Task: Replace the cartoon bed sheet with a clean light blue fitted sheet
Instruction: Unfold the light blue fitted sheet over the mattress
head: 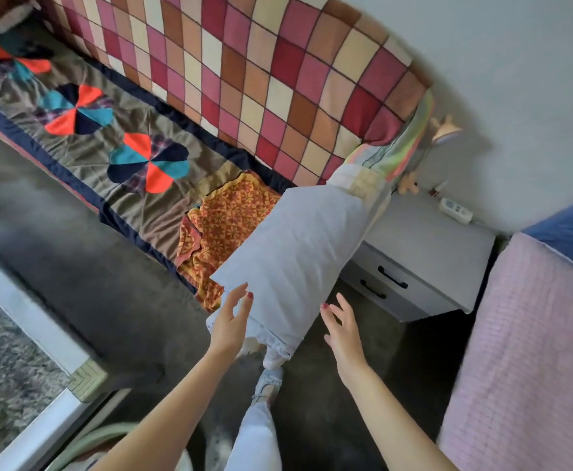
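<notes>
A: Hands first. What are they doing?

B: Both reach forward with fingers straight and spread. The left hand (232, 317) has its fingertips against the near left edge of a folded light blue sheet (298, 253); the right hand (341, 326) is just beside the sheet's near right edge, and I cannot tell whether it touches. Neither grips anything.

A: How does the sheet look?

B: Pale blue, smooth, folded into a long flat bundle with one crisp corner on its left side. Its near end shows a stitched hem, puckered and drooping off the bundle.

A: Where does it lie, and how does it run?

B: At the right end of the bed, over the corner. Its long axis runs from the near end by the hands up and to the right, with the far end pointing at the headboard corner, where it meets a pale striped cloth (397, 154).

A: What is under it?

B: An orange patterned cloth (224, 226), crumpled, on a brown quilt (135, 185) with navy borders and pinwheel patches in red, teal and dark blue. A patchwork cover (261, 69) of pink, cream and brown squares stands along the far side.

A: Any containers?

B: A white nightstand (424, 253) to the right of the bed, its two black-handled drawers closed, so their contents are hidden. On top lies a white power strip (456, 209), with a small plush toy (409, 185) by the wall.

A: Further right?

B: A pink textured blanket (529, 351), with blue fabric (570, 232) beyond it.
</notes>
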